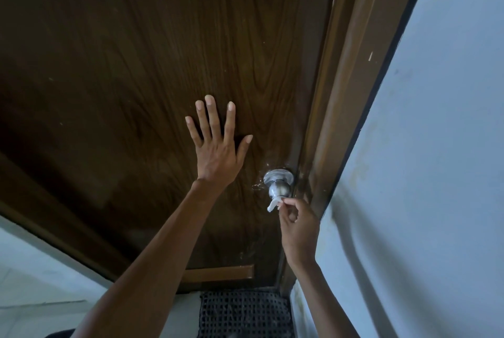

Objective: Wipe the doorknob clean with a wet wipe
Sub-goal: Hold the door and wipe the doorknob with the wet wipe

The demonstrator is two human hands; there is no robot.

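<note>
Left hand [218, 146] flat on door [136, 51], fingers straight and spread, up and left of doorknob [278, 187]. Right hand [298, 224] pinches wet wipe [273, 204] between thumb and fingertips; wipe touches knob's near end. Doorknob sits at door's right edge, beside door frame [343, 92]. Risks I see: wipe bunched small and pinch shallow, could slip out under rubbing; knob may turn under pressure, so wipe skids; far side of knob likely missed. I read no brand, label or writing anywhere.
</note>
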